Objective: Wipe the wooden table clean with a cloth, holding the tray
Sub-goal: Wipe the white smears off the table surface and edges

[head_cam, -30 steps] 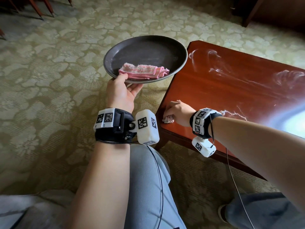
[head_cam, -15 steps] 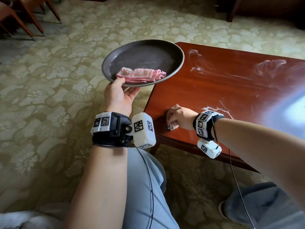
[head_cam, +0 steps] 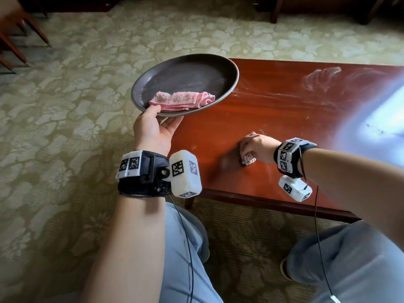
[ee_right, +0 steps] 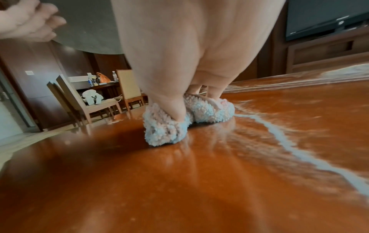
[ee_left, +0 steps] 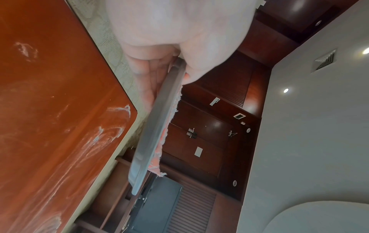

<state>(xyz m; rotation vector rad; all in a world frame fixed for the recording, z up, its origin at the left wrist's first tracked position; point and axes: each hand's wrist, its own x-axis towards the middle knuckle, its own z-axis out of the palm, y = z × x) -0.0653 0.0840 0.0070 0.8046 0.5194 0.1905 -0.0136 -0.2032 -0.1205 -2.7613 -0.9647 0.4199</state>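
My left hand (head_cam: 156, 125) grips the near rim of a round dark tray (head_cam: 185, 77), thumb on top and fingers beneath, holding it in the air over the table's left end. A folded pink cloth (head_cam: 181, 100) lies on the tray. My right hand (head_cam: 254, 147) clutches a bunched whitish cloth (ee_right: 169, 126) and presses it onto the red-brown wooden table (head_cam: 284, 119) near its front edge. White powdery smears (head_cam: 321, 78) streak the tabletop, and a white line (ee_right: 279, 135) runs to the right of the cloth. In the left wrist view the tray rim (ee_left: 157, 119) shows edge-on beside my fingers (ee_left: 146, 82).
Patterned green carpet (head_cam: 65, 127) surrounds the low table. My knees in light trousers (head_cam: 185, 248) sit close to the table's front edge. Chair legs (head_cam: 19, 40) stand at the far left. Dining chairs (ee_right: 79, 100) and a dark screen (ee_right: 323, 14) are in the background.
My right hand has slid the cloth to the right along the table's front part, away from the left corner. The tray stays held in my left hand.
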